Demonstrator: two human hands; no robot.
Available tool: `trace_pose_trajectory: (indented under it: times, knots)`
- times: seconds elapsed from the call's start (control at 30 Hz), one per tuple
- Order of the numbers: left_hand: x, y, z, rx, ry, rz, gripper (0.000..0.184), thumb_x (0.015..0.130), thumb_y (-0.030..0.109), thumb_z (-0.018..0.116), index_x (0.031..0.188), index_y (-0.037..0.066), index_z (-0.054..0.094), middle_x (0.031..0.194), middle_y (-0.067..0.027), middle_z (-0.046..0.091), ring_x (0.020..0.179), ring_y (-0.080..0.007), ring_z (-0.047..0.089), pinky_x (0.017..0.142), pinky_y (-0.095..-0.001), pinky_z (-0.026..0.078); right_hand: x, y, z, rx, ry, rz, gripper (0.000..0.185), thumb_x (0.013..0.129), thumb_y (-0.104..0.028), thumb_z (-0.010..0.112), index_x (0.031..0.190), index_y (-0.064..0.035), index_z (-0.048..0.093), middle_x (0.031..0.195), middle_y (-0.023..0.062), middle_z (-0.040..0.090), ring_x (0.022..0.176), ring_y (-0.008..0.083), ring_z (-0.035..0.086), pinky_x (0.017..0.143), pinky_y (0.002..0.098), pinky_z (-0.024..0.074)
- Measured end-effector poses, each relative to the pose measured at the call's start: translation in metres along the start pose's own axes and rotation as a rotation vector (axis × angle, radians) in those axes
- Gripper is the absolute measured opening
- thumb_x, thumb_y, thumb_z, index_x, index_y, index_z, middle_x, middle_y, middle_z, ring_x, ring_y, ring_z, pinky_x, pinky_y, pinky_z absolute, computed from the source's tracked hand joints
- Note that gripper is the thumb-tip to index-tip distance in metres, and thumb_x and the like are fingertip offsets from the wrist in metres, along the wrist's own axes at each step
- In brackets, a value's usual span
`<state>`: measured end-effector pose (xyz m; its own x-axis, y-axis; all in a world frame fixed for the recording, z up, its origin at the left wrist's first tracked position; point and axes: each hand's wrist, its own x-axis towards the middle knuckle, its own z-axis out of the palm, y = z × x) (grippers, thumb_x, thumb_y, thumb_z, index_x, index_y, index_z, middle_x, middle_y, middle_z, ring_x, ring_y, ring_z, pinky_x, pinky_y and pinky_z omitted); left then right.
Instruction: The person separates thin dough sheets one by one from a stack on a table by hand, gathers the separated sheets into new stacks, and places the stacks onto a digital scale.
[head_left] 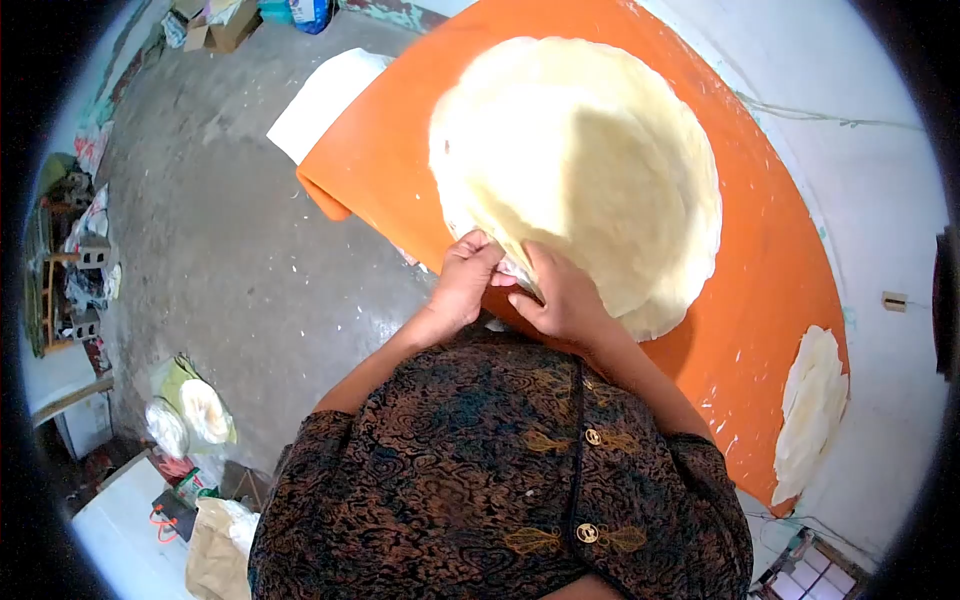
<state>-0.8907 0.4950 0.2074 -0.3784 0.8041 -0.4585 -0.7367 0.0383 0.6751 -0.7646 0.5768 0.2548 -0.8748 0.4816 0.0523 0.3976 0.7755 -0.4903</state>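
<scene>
A wide stack of thin, round, pale-yellow flatbreads [640, 200] lies on an orange cloth [390, 150]. Its rim is ragged, and a shadow falls across its right half. At the near left edge of the stack, my left hand [464, 282] pinches the rim of the top flatbread between thumb and fingers. Close beside it, my right hand [568, 296] grips the same rim, which is raised and folded a little between the two hands. The tips of the right fingers are partly hidden by the flatbread.
More pale flatbread sheets [812, 410] lie at the cloth's right end, near the white wall [880, 180]. Crumbs dot the cloth and the grey floor [240, 210]. A cardboard box [232, 28] stands at the back left. Lower left are bags and a brown paper sack [215, 550].
</scene>
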Motion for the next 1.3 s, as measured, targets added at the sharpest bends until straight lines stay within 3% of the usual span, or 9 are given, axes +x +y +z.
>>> trace_pose_trajectory:
  times: [0.2, 0.27, 0.4, 0.47, 0.5, 0.63, 0.77, 0.87, 1.3]
  knots:
    - [0.006, 0.007, 0.007, 0.119, -0.04, -0.013, 0.01, 0.087, 0.014, 0.05, 0.087, 0.005, 0.054, 0.08, -0.0037, 0.059, 0.071, -0.0121, 0.059, 0.061, -0.0231, 0.049, 0.014, 0.052, -0.008, 0.149, -0.119, 0.438, 0.024, 0.075, -0.022, 0.058, 0.089, -0.0028, 0.062, 0.074, 0.0155, 0.061, 0.073, 0.0294, 0.059, 0.067, 0.037, 0.0463]
    - [0.013, 0.01, -0.003, 0.152, -0.049, -0.039, 0.013, 0.087, 0.018, 0.052, 0.087, 0.006, 0.053, 0.081, -0.0039, 0.059, 0.074, -0.0121, 0.059, 0.061, -0.023, 0.047, 0.037, 0.073, -0.066, 0.274, -0.06, 0.386, 0.026, 0.075, -0.025, 0.059, 0.082, -0.0001, 0.063, 0.075, 0.0164, 0.062, 0.07, 0.0237, 0.06, 0.066, 0.0365, 0.0464]
    - [0.018, 0.013, -0.014, 0.172, 0.035, -0.098, 0.011, 0.087, 0.016, 0.051, 0.09, 0.006, 0.052, 0.086, -0.0061, 0.059, 0.075, -0.0147, 0.059, 0.061, -0.0252, 0.047, 0.081, 0.066, -0.216, -0.234, 0.22, 0.652, 0.024, 0.079, -0.024, 0.052, 0.087, -0.0031, 0.062, 0.07, 0.0131, 0.061, 0.063, 0.019, 0.056, 0.063, 0.0378, 0.0459]
    - [0.022, 0.006, -0.022, 0.144, 0.03, -0.121, 0.011, 0.087, 0.016, 0.05, 0.091, 0.006, 0.051, 0.086, -0.0063, 0.059, 0.076, -0.0155, 0.059, 0.062, -0.0259, 0.047, 0.073, 0.047, -0.262, -0.296, 0.467, 0.16, 0.018, 0.079, -0.019, 0.049, 0.088, -0.0083, 0.06, 0.071, 0.0128, 0.06, 0.065, 0.0235, 0.058, 0.061, 0.0369, 0.0438]
    - [0.024, 0.003, -0.024, 0.132, 0.028, -0.134, 0.01, 0.087, 0.015, 0.049, 0.091, 0.006, 0.051, 0.086, -0.0064, 0.059, 0.076, -0.0159, 0.059, 0.062, -0.0262, 0.048, 0.07, 0.023, -0.269, -0.499, 0.563, 0.171, 0.017, 0.079, -0.019, 0.048, 0.087, -0.0096, 0.06, 0.072, 0.0127, 0.059, 0.065, 0.0273, 0.059, 0.059, 0.0375, 0.0444]
    - [0.023, 0.01, -0.009, 0.183, 0.053, -0.165, 0.011, 0.087, 0.013, 0.047, 0.091, 0.004, 0.051, 0.086, -0.0073, 0.059, 0.076, -0.017, 0.06, 0.062, -0.0273, 0.048, 0.08, 0.051, -0.22, -0.936, 0.705, -0.026, 0.011, 0.077, -0.014, 0.047, 0.083, -0.0101, 0.055, 0.07, 0.0092, 0.059, 0.064, 0.0279, 0.059, 0.053, 0.04, 0.0468]
    - [0.036, 0.029, 0.015, 0.242, 0.033, -0.138, 0.012, 0.088, 0.013, 0.045, 0.089, 0.002, 0.05, 0.083, -0.0094, 0.059, 0.074, -0.0174, 0.06, 0.062, -0.0277, 0.048, 0.114, 0.119, -0.089, -0.633, 0.576, 0.027, 0.01, 0.079, -0.011, 0.043, 0.078, -0.0121, 0.053, 0.073, 0.0078, 0.059, 0.066, 0.0258, 0.06, 0.052, 0.0398, 0.0474]
    - [0.078, 0.036, 0.022, 0.218, 0.036, -0.052, 0.012, 0.087, 0.012, 0.045, 0.086, 0.001, 0.05, 0.078, -0.0087, 0.056, 0.068, -0.0158, 0.056, 0.059, -0.0272, 0.046, 0.119, 0.136, -0.019, -0.43, 0.2, 0.326, 0.01, 0.078, -0.013, 0.044, 0.08, -0.0113, 0.054, 0.077, 0.0089, 0.061, 0.073, 0.0288, 0.06, 0.06, 0.0416, 0.0473]
    - [0.162, 0.059, 0.052, 0.146, 0.251, -0.117, 0.005, 0.076, -0.004, 0.046, 0.074, -0.001, 0.044, 0.058, -0.0096, 0.047, 0.043, -0.0154, 0.044, 0.034, -0.0258, 0.033, 0.138, 0.118, -0.024, -0.341, 0.02, 0.396, 0.015, 0.076, -0.01, 0.043, 0.083, -0.0088, 0.057, 0.084, 0.0126, 0.061, 0.078, 0.0295, 0.06, 0.067, 0.04, 0.047]
